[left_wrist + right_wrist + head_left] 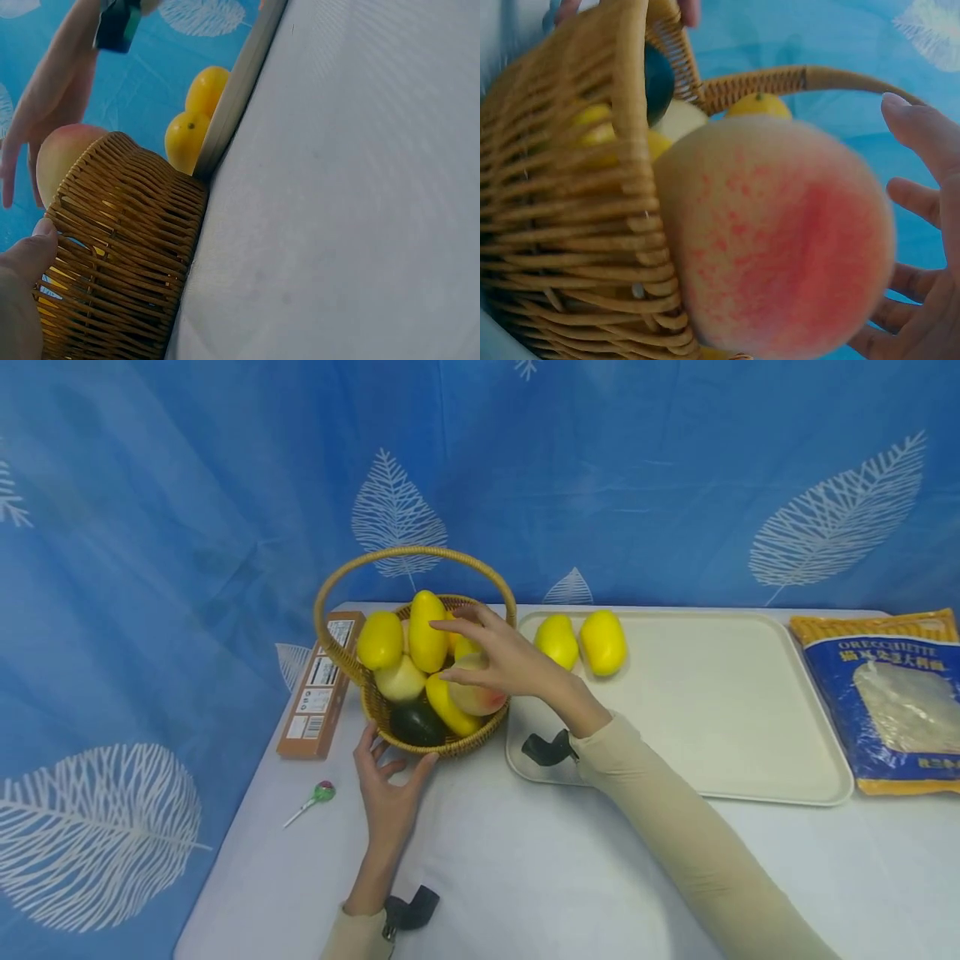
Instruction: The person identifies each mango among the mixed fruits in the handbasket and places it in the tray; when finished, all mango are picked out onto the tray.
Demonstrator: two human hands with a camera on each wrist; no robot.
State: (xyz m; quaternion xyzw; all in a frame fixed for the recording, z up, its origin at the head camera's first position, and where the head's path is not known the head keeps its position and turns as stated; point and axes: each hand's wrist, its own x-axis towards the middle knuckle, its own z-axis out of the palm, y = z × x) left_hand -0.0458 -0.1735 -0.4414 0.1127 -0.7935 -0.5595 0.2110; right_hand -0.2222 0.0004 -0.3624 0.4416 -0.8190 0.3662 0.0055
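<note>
A wicker basket [467, 746] with a tall arched handle holds several yellow fruits [428, 631], a pale round fruit [401, 680], a dark green fruit [417, 724] and a large peach [780, 240]. My left hand [392, 802] holds the basket's front left side, thumb and fingers spread along its wall; the left wrist view shows the thumb at the rim. Above the basket's right side, my right hand [512, 662] hovers beside the peach with fingers apart and nothing gripped. In the right wrist view the peach bulges over the rim, its lower part partly hidden.
Two yellow fruits [603, 643] lie at the back left of a cream tray [735, 710] right of the basket. A pasta bag [892, 702] stands beyond it. Left of the basket are a brown box [316, 697] and a lollipop [323, 791]. A blue leaf-print curtain [637, 485] hangs behind.
</note>
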